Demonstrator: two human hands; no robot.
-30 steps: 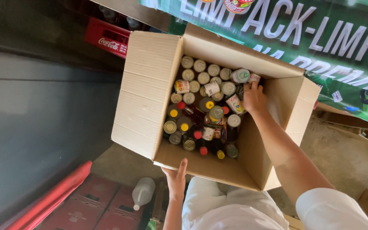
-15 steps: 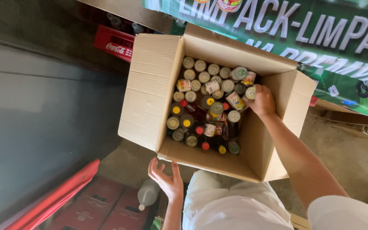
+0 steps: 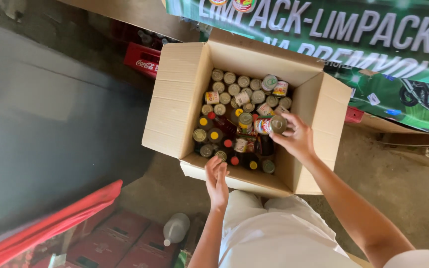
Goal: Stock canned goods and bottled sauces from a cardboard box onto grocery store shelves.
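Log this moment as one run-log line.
right hand: gripping small can | left hand: open at box's near edge | cardboard box: open, cans and bottles inside

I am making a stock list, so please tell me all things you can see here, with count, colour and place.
cardboard box: one, tan, open, centre
cans: many, silver tops, in box
bottles: several, yellow or red caps, in box
banner: one, green, upper right
crates: several, red, lower left
jug: one, whitish, beside crates
left hand: empty, at box's near edge
right hand: holds can over box
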